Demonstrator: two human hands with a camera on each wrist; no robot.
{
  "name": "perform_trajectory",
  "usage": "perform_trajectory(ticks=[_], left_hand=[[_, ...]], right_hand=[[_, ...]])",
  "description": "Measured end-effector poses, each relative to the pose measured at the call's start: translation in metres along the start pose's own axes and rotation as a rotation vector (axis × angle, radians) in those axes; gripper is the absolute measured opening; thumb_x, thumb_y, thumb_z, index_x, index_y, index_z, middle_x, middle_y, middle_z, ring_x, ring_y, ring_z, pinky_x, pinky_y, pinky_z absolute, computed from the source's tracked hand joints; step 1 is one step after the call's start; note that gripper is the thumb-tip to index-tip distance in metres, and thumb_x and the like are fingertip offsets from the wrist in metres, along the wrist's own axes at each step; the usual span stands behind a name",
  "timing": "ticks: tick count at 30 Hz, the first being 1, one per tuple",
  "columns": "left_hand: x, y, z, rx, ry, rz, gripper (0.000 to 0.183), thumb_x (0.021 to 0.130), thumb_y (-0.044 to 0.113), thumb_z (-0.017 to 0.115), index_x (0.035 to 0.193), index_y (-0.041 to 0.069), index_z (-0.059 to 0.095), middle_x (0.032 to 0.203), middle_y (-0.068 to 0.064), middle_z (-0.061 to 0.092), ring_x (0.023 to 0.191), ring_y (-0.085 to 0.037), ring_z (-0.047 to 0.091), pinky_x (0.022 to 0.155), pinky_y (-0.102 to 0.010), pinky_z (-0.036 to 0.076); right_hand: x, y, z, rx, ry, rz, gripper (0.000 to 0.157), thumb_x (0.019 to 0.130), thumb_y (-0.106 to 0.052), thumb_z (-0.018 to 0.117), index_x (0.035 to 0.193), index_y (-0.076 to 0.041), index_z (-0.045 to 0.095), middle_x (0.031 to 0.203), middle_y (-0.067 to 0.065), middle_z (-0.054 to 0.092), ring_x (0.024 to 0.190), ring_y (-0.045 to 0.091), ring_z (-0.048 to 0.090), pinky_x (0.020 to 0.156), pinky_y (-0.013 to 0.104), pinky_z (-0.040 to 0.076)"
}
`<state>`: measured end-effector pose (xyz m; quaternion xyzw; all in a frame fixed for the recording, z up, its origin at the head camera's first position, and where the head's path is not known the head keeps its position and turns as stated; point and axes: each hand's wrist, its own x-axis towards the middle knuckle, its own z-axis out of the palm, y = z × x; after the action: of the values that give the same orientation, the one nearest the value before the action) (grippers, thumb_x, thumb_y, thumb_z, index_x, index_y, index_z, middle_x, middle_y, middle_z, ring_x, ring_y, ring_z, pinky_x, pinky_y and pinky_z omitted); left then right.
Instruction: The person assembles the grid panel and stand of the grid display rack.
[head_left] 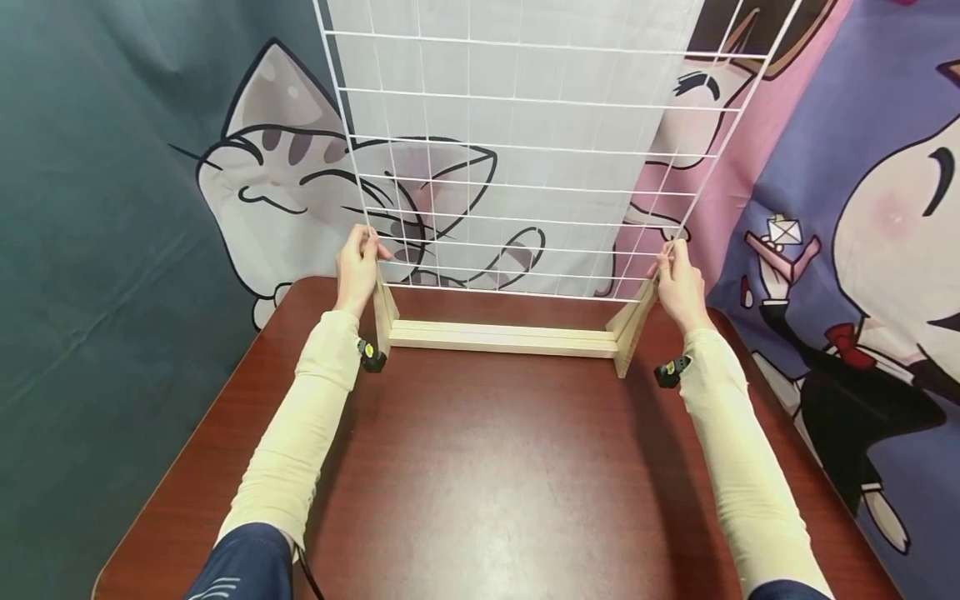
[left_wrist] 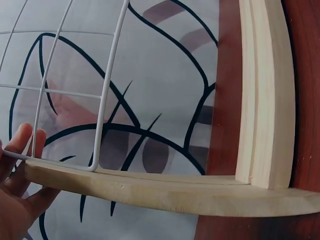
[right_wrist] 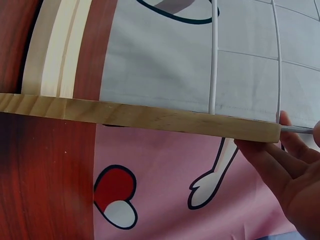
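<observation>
A white wire grid panel stands up over a pale wooden stand, which has a grooved crossbar between two upright side pieces. My left hand pinches the panel's left edge wire at the top of the left side piece. Opposite it, my right hand grips the right edge wire by the tip of the right side piece. In both wrist views the panel's bottom wire lies above the crossbar, apart from it, with its corner close against the side piece. The panel's top is out of frame.
The stand rests toward the far side of a reddish-brown table. Behind it hangs a cloth printed with a cartoon cat, and a cloth with cartoon figures hangs along the right. A dark wrist camera is on the left sleeve, another on the right.
</observation>
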<state>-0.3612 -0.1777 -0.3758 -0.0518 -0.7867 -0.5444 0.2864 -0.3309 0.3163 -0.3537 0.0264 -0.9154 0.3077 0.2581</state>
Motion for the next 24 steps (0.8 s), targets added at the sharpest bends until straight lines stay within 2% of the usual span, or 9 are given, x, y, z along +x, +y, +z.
perform_trajectory(ticks=[3, 6, 9, 13, 19, 24], left_hand=[[-0.001, 0.002, -0.002, 0.037, -0.013, -0.001, 0.017, 0.102, 0.019, 0.044, 0.104, 0.006, 0.054, 0.085, -0.020, 0.071, 0.086, -0.022, 0.066, 0.083, -0.023, 0.040], [-0.003, 0.005, -0.004, 0.079, -0.013, -0.016, 0.018, 0.103, 0.023, 0.043, 0.105, 0.008, 0.054, 0.086, -0.016, 0.072, 0.088, -0.024, 0.066, 0.079, -0.023, 0.040], [-0.007, 0.006, -0.006, 0.110, -0.008, -0.022, 0.019, 0.103, 0.025, 0.042, 0.105, 0.011, 0.054, 0.085, -0.012, 0.073, 0.086, -0.021, 0.065, 0.075, -0.022, 0.039], [-0.010, 0.005, -0.007, 0.124, -0.001, -0.012, 0.018, 0.103, 0.025, 0.042, 0.104, 0.012, 0.054, 0.085, -0.012, 0.072, 0.085, -0.020, 0.066, 0.071, -0.021, 0.038], [-0.014, 0.004, -0.009, 0.130, 0.015, -0.012, 0.019, 0.103, 0.026, 0.043, 0.104, 0.012, 0.055, 0.086, -0.012, 0.072, 0.090, -0.024, 0.069, 0.073, -0.023, 0.039], [-0.015, 0.002, -0.009, 0.126, 0.034, -0.002, 0.021, 0.102, 0.030, 0.045, 0.102, 0.012, 0.057, 0.081, -0.005, 0.073, 0.085, -0.020, 0.067, 0.072, -0.021, 0.038]], right_hand=[[-0.002, 0.000, 0.001, -0.003, 0.017, -0.002, 0.028, 0.105, -0.032, 0.032, 0.114, -0.009, 0.043, 0.096, 0.020, 0.071, 0.082, 0.030, 0.066, 0.080, 0.048, 0.042], [-0.004, -0.001, 0.001, -0.010, 0.017, -0.017, 0.029, 0.106, -0.032, 0.031, 0.116, -0.008, 0.042, 0.097, 0.021, 0.071, 0.093, 0.042, 0.066, 0.081, 0.052, 0.041], [-0.008, -0.001, 0.001, -0.028, 0.023, -0.023, 0.030, 0.106, -0.033, 0.030, 0.117, -0.007, 0.042, 0.096, 0.021, 0.072, 0.093, 0.044, 0.066, 0.080, 0.053, 0.041], [-0.014, -0.002, 0.002, -0.045, 0.046, -0.019, 0.032, 0.106, -0.033, 0.029, 0.115, -0.006, 0.043, 0.093, 0.020, 0.073, 0.092, 0.045, 0.066, 0.077, 0.055, 0.042], [-0.018, -0.004, 0.002, -0.040, 0.059, -0.029, 0.031, 0.105, -0.034, 0.030, 0.113, -0.006, 0.043, 0.090, 0.019, 0.073, 0.089, 0.045, 0.066, 0.076, 0.054, 0.041], [-0.020, -0.006, 0.001, -0.030, 0.080, -0.040, 0.034, 0.105, -0.036, 0.031, 0.112, -0.006, 0.044, 0.088, 0.018, 0.073, 0.087, 0.044, 0.067, 0.075, 0.053, 0.040]])
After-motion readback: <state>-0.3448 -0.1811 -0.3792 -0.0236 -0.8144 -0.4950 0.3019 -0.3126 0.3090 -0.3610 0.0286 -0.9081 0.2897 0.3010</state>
